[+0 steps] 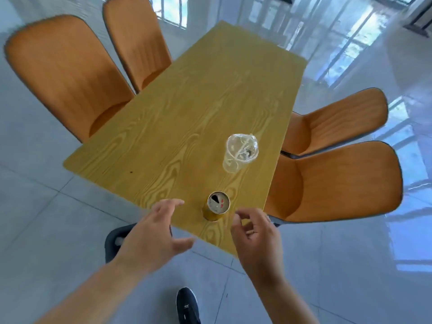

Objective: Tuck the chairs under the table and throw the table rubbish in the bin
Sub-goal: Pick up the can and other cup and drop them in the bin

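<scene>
Four orange chairs ring the worktop, and none looks fully pushed in. On the left, two chairs and have their seats partly under the worktop edge. The left hand is open with fingers spread, empty, near the gold can but apart from it. That can stands upright close to the near edge of the worktop, between the two hands. The right hand is loosely curled, holding nothing, just beside the can. Farther in stands a clear plastic cup with a straw inside. On the right, two more chairs and stick out further.

Risks, as I judge them: a hasty reach could knock the can off the near edge, spilling any dregs on the glossy floor. The cup is light and may tip if brushed. No bin is in view, so both pieces must be carried.
</scene>
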{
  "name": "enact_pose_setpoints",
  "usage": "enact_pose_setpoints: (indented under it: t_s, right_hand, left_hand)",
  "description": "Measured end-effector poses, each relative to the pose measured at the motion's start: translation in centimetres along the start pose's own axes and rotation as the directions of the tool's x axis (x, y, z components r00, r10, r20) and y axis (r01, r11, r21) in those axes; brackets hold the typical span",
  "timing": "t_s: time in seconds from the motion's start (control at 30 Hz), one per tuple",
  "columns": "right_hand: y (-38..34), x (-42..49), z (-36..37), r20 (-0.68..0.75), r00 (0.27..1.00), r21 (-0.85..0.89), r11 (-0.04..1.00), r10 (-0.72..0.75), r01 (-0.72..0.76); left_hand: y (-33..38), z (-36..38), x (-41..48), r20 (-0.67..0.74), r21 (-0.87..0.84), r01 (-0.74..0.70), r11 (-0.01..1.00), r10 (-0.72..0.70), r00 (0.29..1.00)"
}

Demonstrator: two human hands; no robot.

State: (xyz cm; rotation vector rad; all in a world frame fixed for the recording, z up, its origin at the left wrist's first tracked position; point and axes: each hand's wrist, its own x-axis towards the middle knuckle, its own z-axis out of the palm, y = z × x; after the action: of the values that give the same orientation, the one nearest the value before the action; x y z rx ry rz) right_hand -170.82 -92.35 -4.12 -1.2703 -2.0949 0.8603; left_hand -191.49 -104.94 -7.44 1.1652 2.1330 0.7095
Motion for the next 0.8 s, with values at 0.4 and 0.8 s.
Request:
enact_pose_setpoints:
  t_s: [0.4,0.8]
  right_hand:
    - [2.2,19.3,-0.5,0.243,0.966,-0.212,0.977,0.084,-0.031]
    - [-1.3,13.3,4.5,0.317,0.948,-0.156,0.987,0.028,0.023]
  left_hand:
    - [6.0,5.9,8.1,0.02,0.077,-0.05,0.996,0.049,0.999]
    - [-0.1,2.1,3.3,-0.116,0.159,0.103,0.982,-0.085,0.99]
